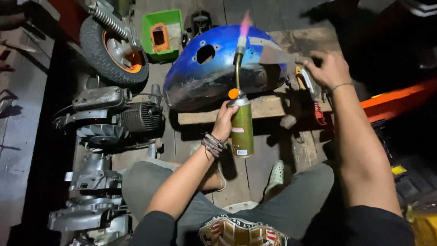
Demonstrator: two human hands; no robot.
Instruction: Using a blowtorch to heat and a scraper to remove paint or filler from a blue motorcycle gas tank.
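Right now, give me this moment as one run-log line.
left hand: grips green gas torch canister, flame lit | right hand: scraper on blue metal scooter panel | wooden plank beneath

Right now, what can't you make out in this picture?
- Head view: what the right hand grips; its fingers and motion blur hide it.
- Torch can label: too small.
- Blue panel far side: hidden by its curve.
- Engine parts: partly in shadow at the bottom edge.
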